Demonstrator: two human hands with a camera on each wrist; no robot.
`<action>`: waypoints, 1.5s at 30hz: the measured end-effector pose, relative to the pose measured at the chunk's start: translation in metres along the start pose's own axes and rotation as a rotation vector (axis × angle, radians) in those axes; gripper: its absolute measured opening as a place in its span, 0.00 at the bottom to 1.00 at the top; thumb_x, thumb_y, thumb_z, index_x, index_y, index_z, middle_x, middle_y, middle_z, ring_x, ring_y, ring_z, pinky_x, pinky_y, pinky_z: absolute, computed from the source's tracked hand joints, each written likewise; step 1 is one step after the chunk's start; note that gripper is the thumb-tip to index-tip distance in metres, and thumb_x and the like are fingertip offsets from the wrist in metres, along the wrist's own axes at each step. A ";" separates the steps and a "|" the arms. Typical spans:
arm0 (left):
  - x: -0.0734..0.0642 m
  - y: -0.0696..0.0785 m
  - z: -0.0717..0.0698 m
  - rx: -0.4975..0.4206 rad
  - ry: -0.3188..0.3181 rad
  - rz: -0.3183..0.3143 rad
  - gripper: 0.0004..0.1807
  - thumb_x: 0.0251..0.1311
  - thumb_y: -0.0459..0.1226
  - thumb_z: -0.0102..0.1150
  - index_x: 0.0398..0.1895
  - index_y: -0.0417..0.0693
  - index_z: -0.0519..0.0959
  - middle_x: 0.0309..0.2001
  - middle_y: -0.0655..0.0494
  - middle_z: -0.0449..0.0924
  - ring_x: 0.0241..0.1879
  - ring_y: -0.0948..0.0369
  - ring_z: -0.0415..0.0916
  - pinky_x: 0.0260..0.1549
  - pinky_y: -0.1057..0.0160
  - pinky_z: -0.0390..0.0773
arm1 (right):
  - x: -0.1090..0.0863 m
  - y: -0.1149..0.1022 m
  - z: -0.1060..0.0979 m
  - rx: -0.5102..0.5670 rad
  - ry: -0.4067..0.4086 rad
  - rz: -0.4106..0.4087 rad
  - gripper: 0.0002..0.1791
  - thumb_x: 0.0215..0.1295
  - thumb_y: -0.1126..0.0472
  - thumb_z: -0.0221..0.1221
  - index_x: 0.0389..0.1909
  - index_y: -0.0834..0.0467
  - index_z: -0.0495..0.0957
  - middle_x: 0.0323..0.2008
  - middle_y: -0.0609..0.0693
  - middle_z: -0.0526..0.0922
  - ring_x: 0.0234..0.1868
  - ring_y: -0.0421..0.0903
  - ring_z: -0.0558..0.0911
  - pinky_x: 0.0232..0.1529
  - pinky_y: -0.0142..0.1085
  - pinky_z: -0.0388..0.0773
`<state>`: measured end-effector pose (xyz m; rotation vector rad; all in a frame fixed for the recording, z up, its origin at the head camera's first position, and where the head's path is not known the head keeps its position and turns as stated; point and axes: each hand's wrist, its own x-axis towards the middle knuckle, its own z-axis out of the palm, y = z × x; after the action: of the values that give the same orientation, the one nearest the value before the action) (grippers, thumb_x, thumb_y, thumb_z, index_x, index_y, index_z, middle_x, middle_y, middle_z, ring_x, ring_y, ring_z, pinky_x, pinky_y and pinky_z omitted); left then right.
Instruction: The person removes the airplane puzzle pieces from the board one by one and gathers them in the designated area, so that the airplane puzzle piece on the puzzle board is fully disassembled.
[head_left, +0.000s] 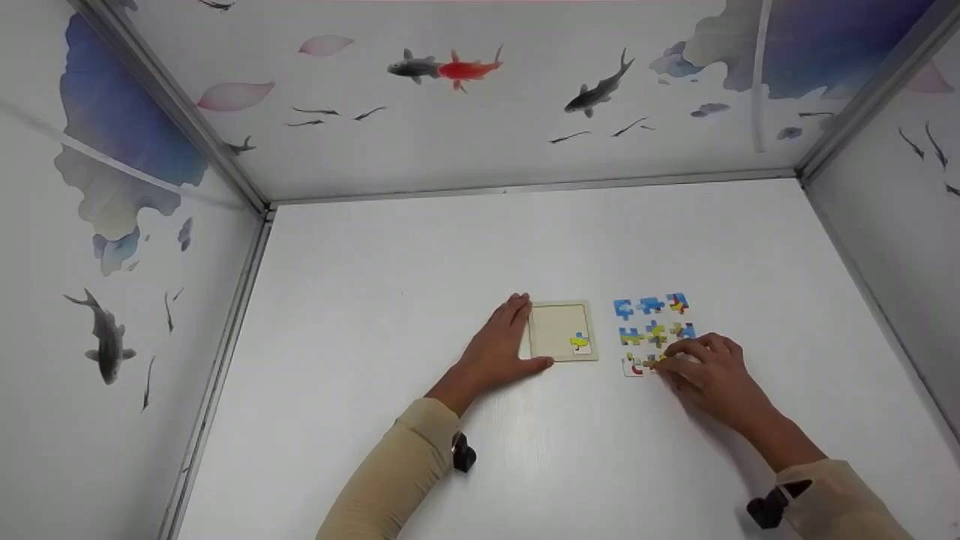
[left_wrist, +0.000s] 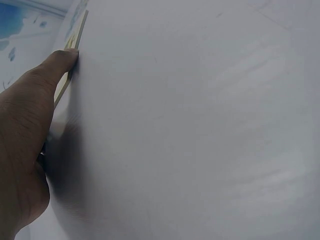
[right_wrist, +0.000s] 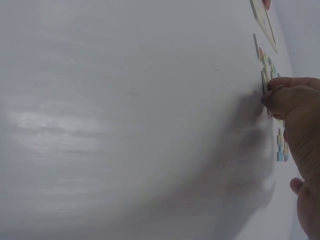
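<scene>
A square wooden puzzle tray (head_left: 555, 322) lies on the table, with one yellow, blue and white puzzle piece (head_left: 580, 342) in its lower right corner. My left hand (head_left: 499, 346) holds the tray at its left side, fingers along the upper left corner and thumb at the bottom edge. The left wrist view shows the thumb (left_wrist: 61, 59) against the tray's edge. To the right, loose jigsaw pieces (head_left: 656, 332) are laid out in rows. My right hand (head_left: 712, 375) pinches a piece (right_wrist: 265, 82) of the bottom row between thumb and fingers, covering most of it.
The white table (head_left: 420, 270) carries the tray and pieces. Printed panels with fish (head_left: 596, 94) stand at the back, left and right, with metal rails (head_left: 450, 195) along the table's edges. A dark device (head_left: 463, 454) sits on each wrist.
</scene>
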<state>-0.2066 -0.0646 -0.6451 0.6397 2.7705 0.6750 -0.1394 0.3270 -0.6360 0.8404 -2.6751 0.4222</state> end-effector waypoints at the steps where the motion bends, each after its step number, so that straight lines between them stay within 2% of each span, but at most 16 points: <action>1: 0.000 0.000 0.000 0.002 0.002 0.002 0.62 0.71 0.70 0.61 0.93 0.46 0.45 0.93 0.54 0.44 0.92 0.54 0.45 0.87 0.54 0.59 | 0.000 0.000 0.000 0.007 -0.003 0.008 0.23 0.52 0.70 0.83 0.48 0.49 0.94 0.47 0.53 0.90 0.50 0.57 0.81 0.58 0.71 0.73; 6: 0.000 -0.001 0.000 0.012 0.008 0.009 0.62 0.71 0.70 0.61 0.93 0.46 0.46 0.93 0.53 0.44 0.92 0.54 0.45 0.87 0.54 0.59 | 0.000 -0.002 -0.001 0.028 -0.018 0.037 0.23 0.53 0.70 0.82 0.49 0.48 0.94 0.48 0.53 0.90 0.51 0.56 0.80 0.59 0.69 0.72; 13: 0.000 -0.001 0.001 0.018 0.004 0.008 0.62 0.71 0.70 0.60 0.93 0.46 0.45 0.93 0.53 0.44 0.92 0.54 0.44 0.87 0.54 0.58 | 0.002 -0.004 -0.003 0.021 -0.029 0.039 0.20 0.55 0.69 0.82 0.47 0.49 0.94 0.48 0.53 0.90 0.51 0.57 0.79 0.56 0.68 0.73; 19: -0.001 -0.001 0.002 0.017 -0.003 0.004 0.63 0.71 0.70 0.60 0.93 0.46 0.45 0.93 0.53 0.43 0.92 0.54 0.44 0.87 0.54 0.58 | 0.004 -0.008 -0.005 0.051 -0.061 0.089 0.14 0.59 0.61 0.81 0.47 0.48 0.95 0.53 0.55 0.87 0.55 0.57 0.78 0.58 0.66 0.72; 22: -0.001 -0.002 0.002 0.016 -0.004 0.005 0.63 0.71 0.70 0.60 0.93 0.46 0.45 0.93 0.53 0.43 0.92 0.54 0.44 0.87 0.54 0.58 | 0.008 -0.010 -0.005 0.079 -0.053 0.086 0.17 0.59 0.55 0.82 0.50 0.49 0.94 0.57 0.55 0.87 0.60 0.59 0.77 0.59 0.66 0.71; 28: 0.000 -0.003 0.005 0.017 0.004 0.010 0.62 0.71 0.71 0.59 0.93 0.47 0.45 0.93 0.54 0.43 0.92 0.55 0.43 0.87 0.55 0.58 | 0.025 -0.015 -0.003 0.082 -0.012 0.033 0.32 0.58 0.47 0.82 0.63 0.50 0.89 0.64 0.55 0.87 0.66 0.60 0.79 0.64 0.69 0.70; 32: 0.000 -0.003 0.006 0.018 0.007 0.009 0.62 0.71 0.71 0.58 0.93 0.47 0.45 0.93 0.54 0.43 0.92 0.56 0.43 0.87 0.55 0.58 | 0.040 -0.021 -0.001 0.070 -0.035 0.035 0.32 0.60 0.46 0.81 0.65 0.49 0.88 0.65 0.55 0.86 0.66 0.61 0.79 0.65 0.69 0.71; 36: 0.000 -0.002 0.005 0.024 0.007 0.006 0.62 0.70 0.71 0.59 0.93 0.47 0.45 0.93 0.55 0.43 0.92 0.56 0.43 0.87 0.55 0.58 | 0.056 -0.029 0.003 0.049 -0.090 0.047 0.34 0.63 0.43 0.79 0.69 0.46 0.86 0.71 0.54 0.84 0.71 0.62 0.76 0.67 0.71 0.70; 40: 0.001 -0.003 0.004 0.030 0.008 0.013 0.62 0.71 0.71 0.59 0.93 0.46 0.46 0.93 0.54 0.44 0.92 0.55 0.43 0.87 0.55 0.58 | 0.070 -0.037 0.009 0.043 -0.136 0.025 0.34 0.66 0.43 0.77 0.72 0.45 0.84 0.76 0.52 0.80 0.73 0.63 0.74 0.70 0.72 0.70; 45: 0.002 -0.003 0.003 0.038 0.008 0.025 0.62 0.71 0.71 0.60 0.92 0.45 0.47 0.92 0.53 0.45 0.92 0.55 0.43 0.87 0.54 0.58 | 0.085 -0.046 0.018 0.044 -0.194 0.001 0.31 0.70 0.42 0.75 0.72 0.43 0.84 0.76 0.52 0.80 0.73 0.64 0.75 0.70 0.71 0.70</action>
<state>-0.2085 -0.0653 -0.6491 0.6815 2.7936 0.6326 -0.1823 0.2419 -0.6121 0.9370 -2.8528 0.4208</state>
